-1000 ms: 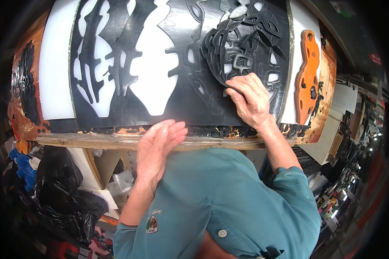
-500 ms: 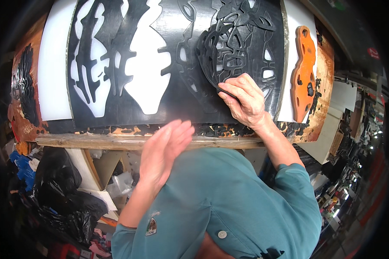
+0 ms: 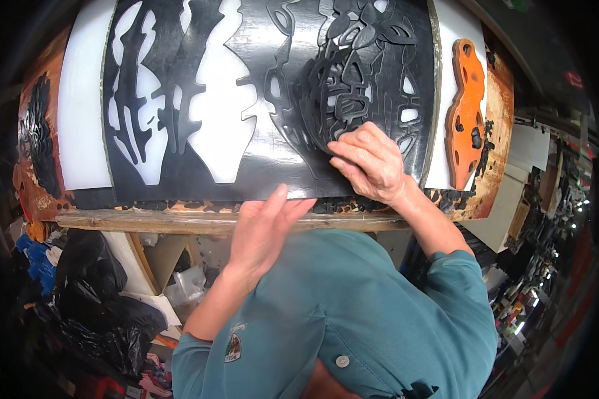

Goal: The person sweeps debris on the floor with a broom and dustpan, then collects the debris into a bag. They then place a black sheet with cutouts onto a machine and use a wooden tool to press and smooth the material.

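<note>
A large black rubber-like sheet [image 3: 259, 186] with long wavy cut-outs lies across the white board [image 3: 85, 120]. At its near edge, my left hand [image 3: 263, 229] has the thumb on top and the fingers at or under the rim, pinching it. My right hand [image 3: 373, 163] is closed on the near end of a bundle of black cut-out pieces [image 3: 349, 100], full of holes and loops. The bundle stands partly raised off the sheet. Its gripped end is mostly hidden by my fingers.
To the right, an orange wavy cutting die [image 3: 466, 113] rests on the white board. Black strips [image 3: 41, 133] are piled at the far left. Black scraps line the bench's wooden front edge [image 3: 146, 219]. Black plastic bags [image 3: 93, 299] sit below on the left.
My left hand has moved right and forward onto the sheet's near edge. The sheet has shifted slightly toward me. My right hand has moved slightly left and nearer with the bundle, whose loops have tilted.
</note>
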### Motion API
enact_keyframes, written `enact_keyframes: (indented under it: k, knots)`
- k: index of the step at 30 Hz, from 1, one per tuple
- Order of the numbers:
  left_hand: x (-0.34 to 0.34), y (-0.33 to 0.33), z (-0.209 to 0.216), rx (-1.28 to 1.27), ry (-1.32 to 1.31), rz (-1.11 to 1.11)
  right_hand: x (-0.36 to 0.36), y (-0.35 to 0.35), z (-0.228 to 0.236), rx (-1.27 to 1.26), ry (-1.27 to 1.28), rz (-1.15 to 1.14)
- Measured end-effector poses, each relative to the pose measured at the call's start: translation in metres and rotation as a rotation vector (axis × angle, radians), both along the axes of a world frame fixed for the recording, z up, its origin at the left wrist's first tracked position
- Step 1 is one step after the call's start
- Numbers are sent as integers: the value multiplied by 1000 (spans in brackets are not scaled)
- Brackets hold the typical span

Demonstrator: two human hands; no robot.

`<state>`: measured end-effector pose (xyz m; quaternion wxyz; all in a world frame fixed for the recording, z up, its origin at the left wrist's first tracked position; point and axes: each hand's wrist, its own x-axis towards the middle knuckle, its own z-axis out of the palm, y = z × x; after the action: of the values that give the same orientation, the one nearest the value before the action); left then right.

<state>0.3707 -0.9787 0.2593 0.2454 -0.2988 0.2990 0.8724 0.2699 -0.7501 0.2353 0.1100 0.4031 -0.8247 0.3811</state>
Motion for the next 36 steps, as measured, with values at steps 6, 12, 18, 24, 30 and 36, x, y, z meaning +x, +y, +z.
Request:
enact_keyframes:
  k: [6, 12, 18, 24, 30, 36]
  knots:
    - [-14, 23, 0, 35, 123, 71, 4, -6, 11, 36, -127, -15]
    - [-12, -5, 11, -283, 71, -372, -11, 8, 30, -352, -1071, -360]
    - [-28, -11, 36, -719, 618, -612, -18, -9, 34, -888, -1327, -280]
    - [-98, 28, 1, -1141, 871, -194, -10, -34, 33, -968, -1355, -244]
    - [-109, 30, -20, -1215, 1175, -11, -3, -47, 24, -986, -1254, -245]
    - [-106, 19, -33, -1055, 1029, 14, -1, -58, 26, -985, -1213, -282]
